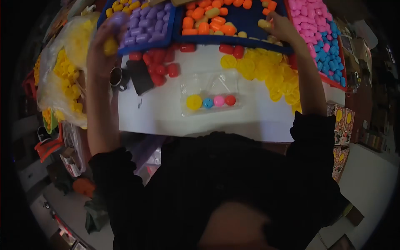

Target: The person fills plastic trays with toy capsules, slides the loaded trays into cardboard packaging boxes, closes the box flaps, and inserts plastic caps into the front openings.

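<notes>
My left hand (102,48) is raised at the left edge of the purple pieces, its fingers closed around a yellow plastic capsule (111,46) and a purple plastic capsule (118,18), both blurred. Over the blue tray of orange and tan pieces, my right hand (284,29) pinches a tan plastic capsule (264,24) at its fingertips. Between my arms on the white table (158,114) lies a clear plastic blister pack (210,85). Along its near side sit a yellow disc (194,102), a blue ball (208,103), a pink ball (218,101) and a red ball (230,100).
Purple pieces (143,25) and orange pieces (204,28) fill blue trays at the back. Red capsules (158,66), a black box (141,77), a dark mug (118,77) and yellow discs (273,79) lie nearer. A red tray (342,79) with pink and blue pieces stands right; yellow-filled bags left.
</notes>
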`<state>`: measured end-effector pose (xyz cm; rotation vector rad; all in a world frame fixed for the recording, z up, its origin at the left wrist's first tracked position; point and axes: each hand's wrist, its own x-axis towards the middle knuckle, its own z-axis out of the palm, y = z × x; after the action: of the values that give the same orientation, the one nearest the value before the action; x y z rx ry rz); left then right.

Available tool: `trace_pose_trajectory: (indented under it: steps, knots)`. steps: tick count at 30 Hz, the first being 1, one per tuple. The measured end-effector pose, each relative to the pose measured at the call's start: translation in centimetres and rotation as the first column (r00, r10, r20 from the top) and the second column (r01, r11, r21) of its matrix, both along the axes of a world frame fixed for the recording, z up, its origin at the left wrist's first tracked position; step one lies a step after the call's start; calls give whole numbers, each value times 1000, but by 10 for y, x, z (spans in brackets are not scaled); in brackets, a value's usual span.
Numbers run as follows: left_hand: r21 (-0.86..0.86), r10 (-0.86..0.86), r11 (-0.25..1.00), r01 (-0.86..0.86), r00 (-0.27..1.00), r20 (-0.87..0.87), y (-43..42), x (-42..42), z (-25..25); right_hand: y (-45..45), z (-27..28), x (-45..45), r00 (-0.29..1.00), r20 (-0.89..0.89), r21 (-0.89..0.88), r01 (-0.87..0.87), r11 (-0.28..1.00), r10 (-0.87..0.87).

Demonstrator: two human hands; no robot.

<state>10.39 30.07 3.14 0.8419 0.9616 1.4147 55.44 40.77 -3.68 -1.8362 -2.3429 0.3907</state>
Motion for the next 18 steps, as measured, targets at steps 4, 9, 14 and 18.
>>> trace_pose_trajectory:
  steps: [4,9,14,18]
  knots:
    - [-83,-327,903,421,550,-769,-68,128,-16,-109,37,-35,816,-428,-5,-431,902,387]
    - [-159,-169,772,615,-43,-985,-78,162,-82,-170,15,-90,940,-89,-297,-340,893,328]
    - [-339,-358,911,235,859,-367,-70,142,-64,-171,-24,-76,790,-505,-329,-548,769,347]
    - [-350,-367,824,446,890,272,-73,125,-69,-179,-21,-65,791,-579,-335,-451,827,197]
